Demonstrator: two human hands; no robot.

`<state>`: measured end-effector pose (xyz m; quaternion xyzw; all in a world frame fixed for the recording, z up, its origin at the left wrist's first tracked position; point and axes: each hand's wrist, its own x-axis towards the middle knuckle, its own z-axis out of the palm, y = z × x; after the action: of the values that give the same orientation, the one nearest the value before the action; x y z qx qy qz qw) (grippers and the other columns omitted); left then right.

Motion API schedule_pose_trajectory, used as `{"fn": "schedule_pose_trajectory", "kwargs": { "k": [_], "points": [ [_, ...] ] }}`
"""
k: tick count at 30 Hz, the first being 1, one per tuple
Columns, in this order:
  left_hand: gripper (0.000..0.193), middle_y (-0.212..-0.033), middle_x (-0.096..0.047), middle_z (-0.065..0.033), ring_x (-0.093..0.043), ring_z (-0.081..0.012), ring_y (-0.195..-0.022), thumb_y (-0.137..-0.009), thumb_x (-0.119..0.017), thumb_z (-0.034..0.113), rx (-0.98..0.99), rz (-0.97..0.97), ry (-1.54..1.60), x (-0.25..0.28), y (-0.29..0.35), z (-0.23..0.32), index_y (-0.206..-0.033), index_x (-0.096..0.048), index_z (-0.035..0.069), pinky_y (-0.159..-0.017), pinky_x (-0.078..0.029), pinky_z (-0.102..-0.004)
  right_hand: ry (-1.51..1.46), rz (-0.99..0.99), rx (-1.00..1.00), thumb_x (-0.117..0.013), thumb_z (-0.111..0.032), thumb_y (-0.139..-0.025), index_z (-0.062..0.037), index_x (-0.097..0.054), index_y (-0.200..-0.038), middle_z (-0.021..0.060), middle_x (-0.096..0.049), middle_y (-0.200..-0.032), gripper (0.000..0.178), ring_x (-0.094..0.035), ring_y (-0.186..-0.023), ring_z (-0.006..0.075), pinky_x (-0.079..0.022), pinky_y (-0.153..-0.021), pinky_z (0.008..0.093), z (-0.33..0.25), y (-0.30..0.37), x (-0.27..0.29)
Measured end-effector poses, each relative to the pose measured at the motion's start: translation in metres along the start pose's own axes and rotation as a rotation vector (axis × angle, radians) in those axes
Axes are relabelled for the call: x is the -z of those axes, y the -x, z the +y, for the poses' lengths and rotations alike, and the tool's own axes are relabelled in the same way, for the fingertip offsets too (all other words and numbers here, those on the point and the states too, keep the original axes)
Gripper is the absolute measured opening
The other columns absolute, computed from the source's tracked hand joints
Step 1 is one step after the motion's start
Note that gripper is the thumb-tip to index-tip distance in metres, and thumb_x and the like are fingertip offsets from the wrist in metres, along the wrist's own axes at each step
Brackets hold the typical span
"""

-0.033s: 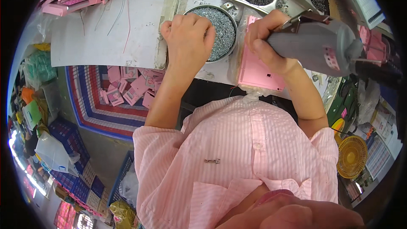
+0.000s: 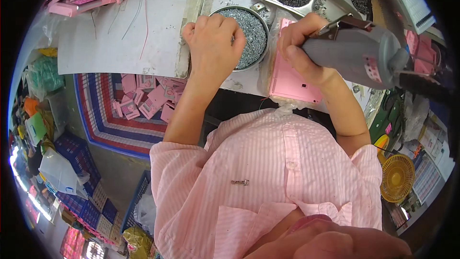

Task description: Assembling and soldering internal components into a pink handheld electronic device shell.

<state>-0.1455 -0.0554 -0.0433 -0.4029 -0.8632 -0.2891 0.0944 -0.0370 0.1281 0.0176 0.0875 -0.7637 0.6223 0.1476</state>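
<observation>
White worktop [image 2: 158, 33], striped basket [image 2: 103, 132] | left fingers [image 2: 214, 22] curled, hold unclear | right fingers [image 2: 298, 29] wrapping grey tool [image 2: 342, 56]

Assembly workshop, bowl of screws [image 2: 267, 39], grey power tool [image 2: 349, 52], heaped pink parts [image 2: 154, 100]

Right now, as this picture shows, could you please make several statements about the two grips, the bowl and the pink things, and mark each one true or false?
1. The right grip holds a grey cylindrical tool. True.
2. A round metal bowl stands to the left of the flat pink panel. True.
3. The bowl is filled with black pieces. False: the small pieces in it are silvery.
4. The left grip hides part of the bowl in this view. True.
5. The loose pink parts lie in a yellow basket. False: they lie in a red, white and blue striped container.
</observation>
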Motion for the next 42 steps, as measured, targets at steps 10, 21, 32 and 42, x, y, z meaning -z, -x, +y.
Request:
{"fn": "schedule_pose_trajectory", "kwargs": {
  "k": [10, 21, 32, 42],
  "points": [
    [0.009, -0.081, -0.064, 0.0038, -0.058, -0.0196, -0.083, -0.078, -0.075, 0.020, -0.203, -0.077, 0.459, 0.000, 0.015, 0.045, -0.083, -0.070, 0.016, -0.086, -0.032, -0.0419, -0.468, 0.152, 0.093, -0.068, -0.024, -0.094, -0.0057, -0.050, -0.110, -0.0016, -0.047, -0.057, 0.030, -0.043, -0.047, 0.0111, -0.040, -0.050, 0.0305, -0.047, -0.007, -0.005],
    [0.018, -0.090, -0.067, 0.0033, -0.061, -0.0165, -0.085, -0.074, -0.080, 0.018, -0.293, -0.042, 0.361, 0.012, 0.035, 0.056, -0.090, -0.070, 0.016, -0.087, -0.032, -0.0410, -0.512, 0.044, 0.170, -0.062, -0.007, -0.091, -0.0021, -0.045, -0.107, 0.0053, -0.052, -0.067, 0.024, -0.049, -0.054, 0.0115, -0.044, -0.054, 0.0305, -0.047, 0.017, -0.007],
    [0.029, -0.103, -0.070, -0.0080, -0.062, -0.0226, -0.084, -0.078, -0.064, -0.005, -0.062, 0.055, 0.489, 0.046, 0.041, 0.020, -0.103, -0.071, 0.007, -0.082, -0.048, -0.0348, -0.348, 0.105, -0.025, -0.069, -0.011, -0.091, -0.0076, -0.049, -0.097, 0.0013, -0.052, -0.060, 0.021, -0.051, -0.050, 0.0144, -0.046, -0.052, 0.0320, -0.049, 0.065, -0.040],
    [0.026, -0.116, -0.068, -0.0083, -0.061, -0.0274, -0.111, -0.076, -0.073, 0.015, -0.334, -0.020, 0.443, -0.041, -0.029, 0.065, -0.101, -0.072, 0.009, -0.097, -0.045, -0.0435, -0.444, 0.142, -0.135, -0.068, -0.001, -0.083, -0.0054, -0.052, -0.092, 0.0051, -0.056, -0.064, 0.018, -0.050, -0.049, 0.0159, -0.044, -0.047, 0.0302, -0.027, 0.066, -0.039]
  ]
}}
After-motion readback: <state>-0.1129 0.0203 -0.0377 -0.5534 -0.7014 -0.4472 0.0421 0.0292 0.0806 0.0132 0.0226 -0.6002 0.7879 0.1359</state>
